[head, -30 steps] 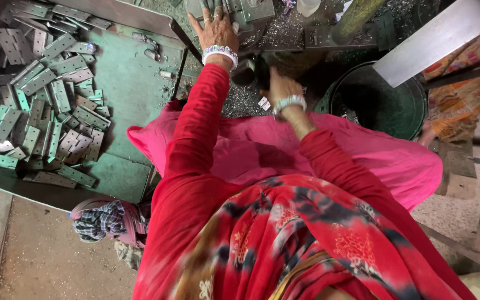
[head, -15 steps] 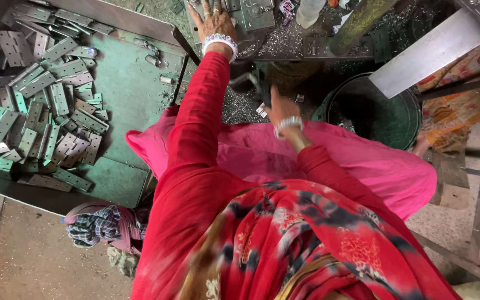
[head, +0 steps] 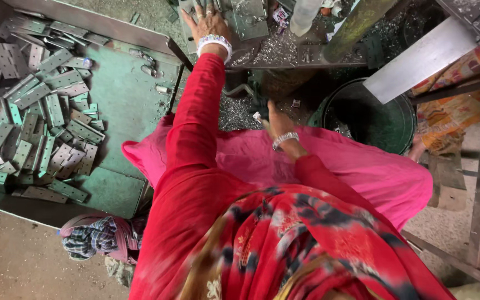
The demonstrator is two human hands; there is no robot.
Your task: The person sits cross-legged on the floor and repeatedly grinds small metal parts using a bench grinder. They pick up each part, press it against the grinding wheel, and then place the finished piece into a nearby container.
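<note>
The metal plate lies on the machine bed at the top, and my left hand rests flat on the bed beside it, fingers spread, gripping nothing. I judge it best to keep that palm flat and steady and clear of the shavings. My right hand hangs low near the dark bucket; I cannot tell whether it is closed on anything. My fingertips are cut off at the frame's edge. A pile of hinges lies on the green tray.
</note>
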